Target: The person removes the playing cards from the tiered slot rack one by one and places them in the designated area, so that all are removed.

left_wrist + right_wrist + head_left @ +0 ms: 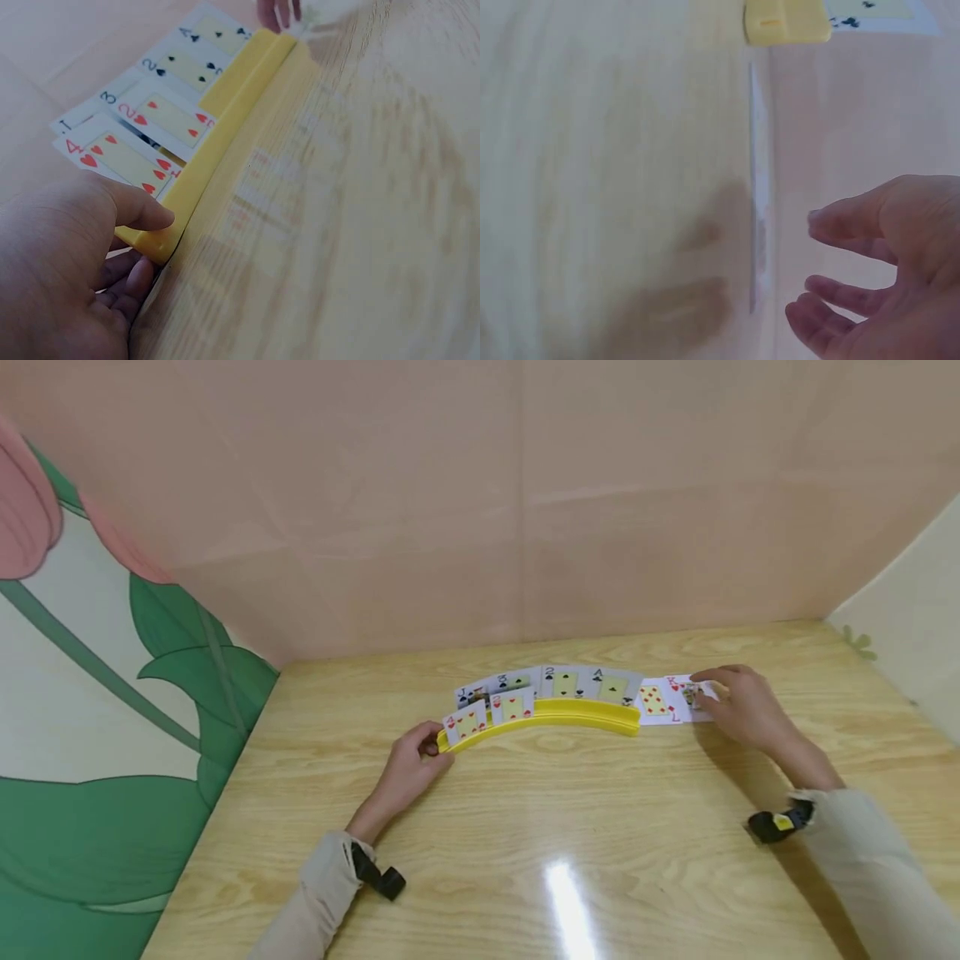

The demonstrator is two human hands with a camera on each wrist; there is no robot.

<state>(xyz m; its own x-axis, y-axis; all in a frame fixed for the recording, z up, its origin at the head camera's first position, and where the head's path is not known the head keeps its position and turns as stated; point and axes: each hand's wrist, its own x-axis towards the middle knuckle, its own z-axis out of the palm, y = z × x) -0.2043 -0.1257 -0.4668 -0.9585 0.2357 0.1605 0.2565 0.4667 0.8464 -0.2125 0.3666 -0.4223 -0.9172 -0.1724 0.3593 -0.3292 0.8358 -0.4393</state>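
My left hand [411, 764] grips the left end of a curved yellow card holder [577, 713], thumb on its front edge in the left wrist view. Two cards lean in its front row at the left: the four of hearts [120, 161] and the two of hearts [166, 120]. Behind them stands a row of black-suit cards, among them a jack, a two [562, 682] and an ace [613, 687]. Over a king playing card [691, 695] lying at the right hovers my right hand [742, 706]. Its fingers are parted with nothing between them in the right wrist view.
A red diamonds card [655, 702] lies flat between the holder's right end and the king. The wooden table [480, 827] meets a pinkish covered wall [480, 527] behind. A painted flower panel [97, 693] borders the left side, a pale wall [915, 618] the right.
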